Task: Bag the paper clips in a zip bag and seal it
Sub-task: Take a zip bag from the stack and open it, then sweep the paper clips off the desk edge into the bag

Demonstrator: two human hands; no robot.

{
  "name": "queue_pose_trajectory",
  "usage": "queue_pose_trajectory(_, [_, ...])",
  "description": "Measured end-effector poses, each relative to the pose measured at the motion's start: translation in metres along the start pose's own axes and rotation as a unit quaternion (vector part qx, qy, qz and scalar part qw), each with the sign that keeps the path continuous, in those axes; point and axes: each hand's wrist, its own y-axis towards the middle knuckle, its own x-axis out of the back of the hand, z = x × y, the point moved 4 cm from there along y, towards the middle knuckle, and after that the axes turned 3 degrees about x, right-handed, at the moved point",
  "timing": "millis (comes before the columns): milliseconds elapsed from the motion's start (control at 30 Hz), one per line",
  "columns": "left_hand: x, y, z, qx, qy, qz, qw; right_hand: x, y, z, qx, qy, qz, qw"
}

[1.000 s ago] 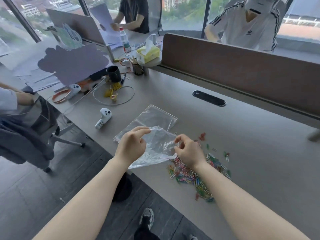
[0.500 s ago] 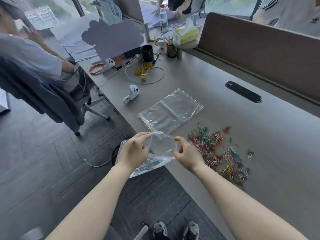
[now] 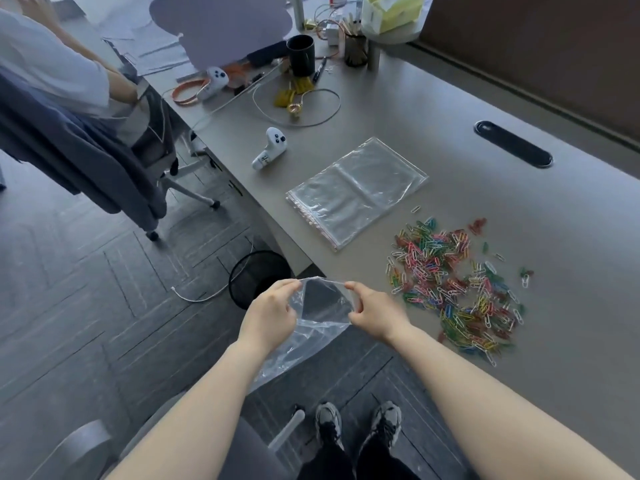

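Left hand [image 3: 268,315] and right hand [image 3: 375,311] each pinching one side of the mouth of a clear zip bag [image 3: 313,327], the mouth pulled open between them. Bag held in the air off the near left edge of the tabletop [image 3: 433,109], body hanging below the hands. Coloured paper clips [image 3: 453,280] heaped on the tabletop, just right of the right hand. Spare zip bags [image 3: 356,190] flat on the tabletop, farther off. White controller [image 3: 270,148] far left of those.

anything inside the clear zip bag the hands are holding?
No clips visible inside the clear zip bag; floor shows through its open mouth. Its lower part, behind the left hand, is hidden.
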Motion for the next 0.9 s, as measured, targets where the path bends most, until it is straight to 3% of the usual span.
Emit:
queue_pose_trajectory(500, [-0.035, -0.014, 0.024, 0.049, 0.021, 0.103, 0.993, -0.034, -0.008, -0.002, -0.019, -0.042, 0.001, 0.999])
queue_pose_trajectory(767, [-0.056, -0.012, 0.004, 0.073, 0.060, 0.139, 0.986, -0.023, -0.022, -0.015, -0.032, -0.018, -0.085, 0.996])
queue_pose_trajectory(900, [-0.067, -0.007, -0.006, 0.072, 0.072, 0.144, 0.984, -0.011, -0.030, -0.034, -0.040, -0.003, -0.167, 0.985])
